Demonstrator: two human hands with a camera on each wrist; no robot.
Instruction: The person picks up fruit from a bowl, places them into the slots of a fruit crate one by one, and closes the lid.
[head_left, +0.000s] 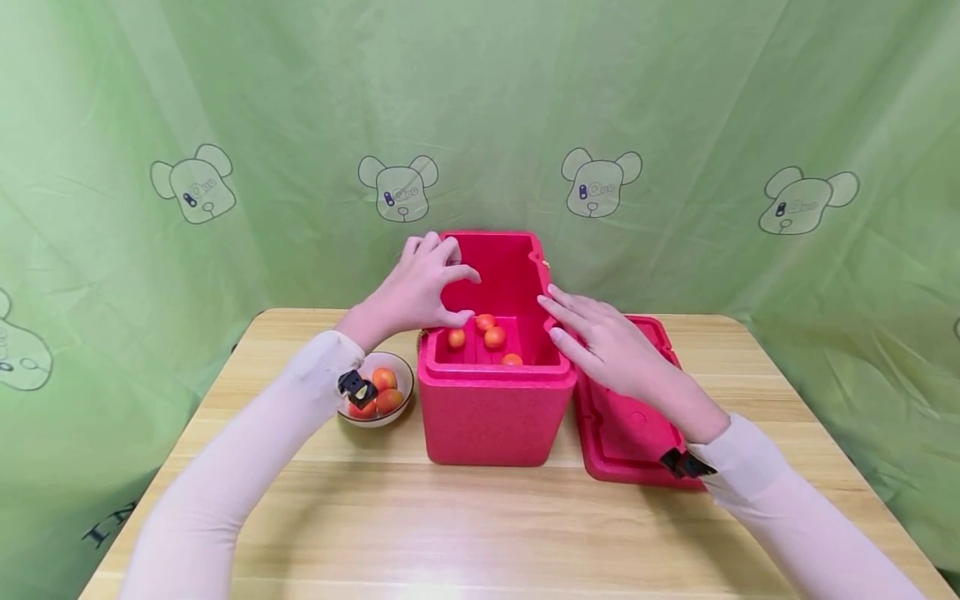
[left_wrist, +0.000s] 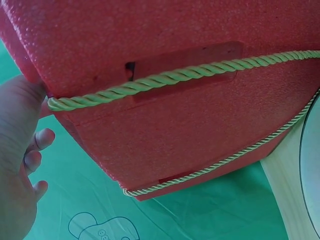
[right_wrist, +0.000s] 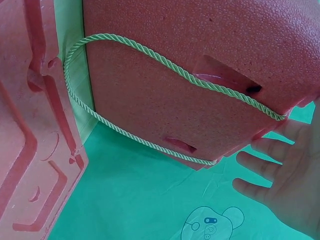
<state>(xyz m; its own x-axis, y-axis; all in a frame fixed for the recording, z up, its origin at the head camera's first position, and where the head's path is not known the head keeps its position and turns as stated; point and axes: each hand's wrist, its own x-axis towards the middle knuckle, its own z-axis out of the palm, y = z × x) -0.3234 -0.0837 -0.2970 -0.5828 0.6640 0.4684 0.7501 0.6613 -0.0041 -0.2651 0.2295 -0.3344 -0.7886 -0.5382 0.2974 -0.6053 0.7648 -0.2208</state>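
Note:
A red foam box (head_left: 495, 425) stands uncovered mid-table, with several small tomatoes (head_left: 494, 337) on its floor. My left hand (head_left: 422, 285) is over the box's left side, thumb and fingers bent apart in a C shape with nothing between them. In the left wrist view that hand (left_wrist: 17, 145) is by the box's rim. At the right rim, my right hand (head_left: 603, 342) rests with fingers extended; the right wrist view shows its spread fingers (right_wrist: 260, 165) beside the box wall. A white bowl (head_left: 407, 385), left of the box, holds tomatoes (head_left: 388, 402), partly hidden by my left wrist.
The red lid (head_left: 637, 429) lies right of the box, partly under my right forearm. Yellowish rope loops (left_wrist: 165, 79) run along the box's left side, and another rope (right_wrist: 135, 45) along its right. A green curtain (head_left: 495, 108) hangs behind the wooden table (head_left: 375, 525).

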